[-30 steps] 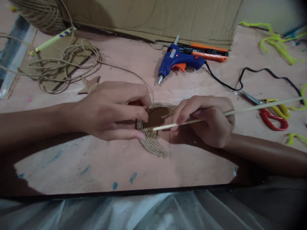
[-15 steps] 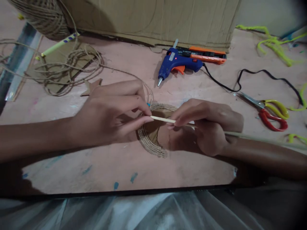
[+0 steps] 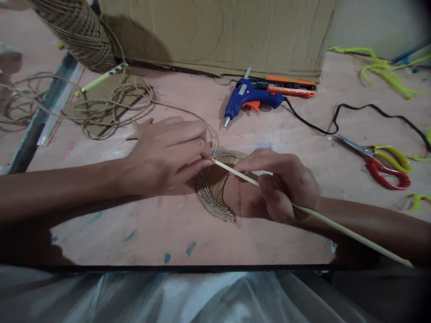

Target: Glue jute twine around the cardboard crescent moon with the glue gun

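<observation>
My right hand [image 3: 289,184] is closed around a thin pale wooden stick [image 3: 350,231], which slants down to the right past my wrist. At the stick's upper tip, the thumb and forefinger of my left hand [image 3: 175,154] are pinched together. A strand of twine [image 3: 202,117] runs down to these fingertips; whether they grip it too is hard to see. Under both hands lies a curved cardboard piece [image 3: 215,179] with rows of twine [image 3: 210,204] along its outer edge. Part of it is hidden by my hands. A small cardboard star [image 3: 134,130] lies behind my left hand.
A blue glue gun [image 3: 240,101] with a lit red light lies ahead beside an orange cutter [image 3: 296,87]; its black cord [image 3: 370,106] trails right. Scissors [image 3: 380,161] and yellow yarn [image 3: 387,74] are at right. A twine spool [image 3: 79,36] and cardboard sheet [image 3: 188,36] stand behind.
The stick has tilted, its far end swinging down toward me, and my right hand has shifted its hold. My left hand has turned slightly, its fingertips still at the stick's tip.
</observation>
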Demonstrator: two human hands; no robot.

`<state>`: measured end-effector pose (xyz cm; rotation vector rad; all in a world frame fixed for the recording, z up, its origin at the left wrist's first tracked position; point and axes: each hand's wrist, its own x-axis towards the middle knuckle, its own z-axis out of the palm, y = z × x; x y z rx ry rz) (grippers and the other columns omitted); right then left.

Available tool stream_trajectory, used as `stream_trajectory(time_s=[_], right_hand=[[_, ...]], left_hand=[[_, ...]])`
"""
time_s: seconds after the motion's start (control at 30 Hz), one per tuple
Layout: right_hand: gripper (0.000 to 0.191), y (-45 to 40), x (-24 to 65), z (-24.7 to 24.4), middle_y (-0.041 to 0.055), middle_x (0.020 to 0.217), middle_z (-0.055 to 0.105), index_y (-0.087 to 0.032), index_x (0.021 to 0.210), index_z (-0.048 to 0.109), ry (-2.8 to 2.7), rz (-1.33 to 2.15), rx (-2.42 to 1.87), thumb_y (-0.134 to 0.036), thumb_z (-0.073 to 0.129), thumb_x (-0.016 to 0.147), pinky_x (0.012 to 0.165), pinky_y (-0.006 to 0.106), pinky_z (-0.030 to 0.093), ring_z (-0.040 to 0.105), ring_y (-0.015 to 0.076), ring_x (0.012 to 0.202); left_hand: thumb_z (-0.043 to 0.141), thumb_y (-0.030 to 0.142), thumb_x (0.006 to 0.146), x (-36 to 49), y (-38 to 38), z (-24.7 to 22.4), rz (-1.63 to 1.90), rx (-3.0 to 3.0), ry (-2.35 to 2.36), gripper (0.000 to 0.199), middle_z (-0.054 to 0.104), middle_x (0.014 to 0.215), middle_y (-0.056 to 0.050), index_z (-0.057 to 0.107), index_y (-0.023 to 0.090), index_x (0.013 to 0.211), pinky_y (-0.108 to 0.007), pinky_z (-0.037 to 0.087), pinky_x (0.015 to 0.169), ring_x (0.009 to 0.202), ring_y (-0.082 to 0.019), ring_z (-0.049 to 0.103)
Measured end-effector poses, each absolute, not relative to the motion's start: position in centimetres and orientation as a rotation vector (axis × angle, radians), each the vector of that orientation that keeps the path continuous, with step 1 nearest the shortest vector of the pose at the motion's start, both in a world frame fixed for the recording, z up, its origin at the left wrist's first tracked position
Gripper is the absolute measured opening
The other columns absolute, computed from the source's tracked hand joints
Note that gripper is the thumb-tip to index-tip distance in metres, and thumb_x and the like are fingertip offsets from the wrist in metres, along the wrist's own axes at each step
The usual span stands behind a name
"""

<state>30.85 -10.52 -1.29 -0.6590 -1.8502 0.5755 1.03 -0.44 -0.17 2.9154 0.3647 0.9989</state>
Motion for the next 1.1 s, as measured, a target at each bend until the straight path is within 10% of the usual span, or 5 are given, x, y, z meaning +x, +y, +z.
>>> stream_trajectory(time_s=[0.27, 0.47, 0.67, 0.83, 1.1], right_hand=[[0.029, -10.0, 31.1, 0.0, 0.0027, 0.122, 0.095, -0.036, 0.147, 0.085, -1.915, 0.587, -0.668, -0.042, 0.061, 0.134, 0.086, 0.039, 0.071, 0.090, 0.0244, 0.100], [0.031, -8.0, 35.1, 4.6, 0.0040, 0.096, 0.077, -0.032, 0.120, 0.082, -2.378, 0.373, -0.853, -0.046, 0.058, 0.135, 0.075, 0.043, 0.049, 0.069, 0.0235, 0.081], [0.053, -4.7, 42.4, 5.1, 0.0072, 0.095, 0.073, -0.030, 0.109, 0.083, -2.623, -0.166, -1.162, -0.065, 0.052, 0.133, 0.073, 0.048, 0.022, 0.049, 0.0242, 0.075], [0.041, -6.6, 39.0, 4.1, 0.0067, 0.092, 0.068, -0.029, 0.103, 0.083, -2.576, -0.093, -1.086, -0.063, 0.071, 0.125, 0.091, 0.053, 0.039, 0.048, 0.0253, 0.081], [0.017, -9.8, 30.1, 0.1, 0.0043, 0.114, 0.092, -0.020, 0.124, 0.085, -2.560, 0.041, -0.717, -0.017, 0.068, 0.125, 0.106, 0.051, 0.052, 0.077, 0.0251, 0.104]], left_hand=[[0.061, 0.027, 0.125, 0.6, 1.4, 0.1, 1.033, 3.090, 0.225, 0.012, 0.076, 0.096, 0.001, 0.060, 0.032, 0.115, -0.045, 0.055, 0.083, 0.083, -0.022, 0.072], [0.026, 0.040, 0.139, -0.2, 3.3, 0.4, 0.882, 3.134, 0.457, 0.050, 0.057, 0.091, 0.000, 0.049, 0.029, 0.096, -0.046, 0.047, 0.082, 0.083, -0.021, 0.048], [0.041, 0.071, 0.141, -0.1, 3.1, 1.5, 0.696, 2.813, 1.115, 0.064, 0.058, 0.101, 0.006, 0.056, 0.024, 0.101, -0.033, 0.056, 0.093, 0.103, -0.009, 0.056], [0.061, 0.081, 0.130, -0.3, 3.9, 0.3, 0.503, 2.702, 0.376, 0.061, 0.078, 0.136, -0.003, 0.065, 0.028, 0.159, -0.043, 0.062, 0.100, 0.115, -0.019, 0.072], [0.086, 0.076, 0.119, -0.3, 3.3, -1.0, 0.340, 2.739, 0.130, 0.071, 0.085, 0.160, -0.018, 0.069, 0.027, 0.169, -0.054, 0.057, 0.126, 0.148, -0.041, 0.082]])
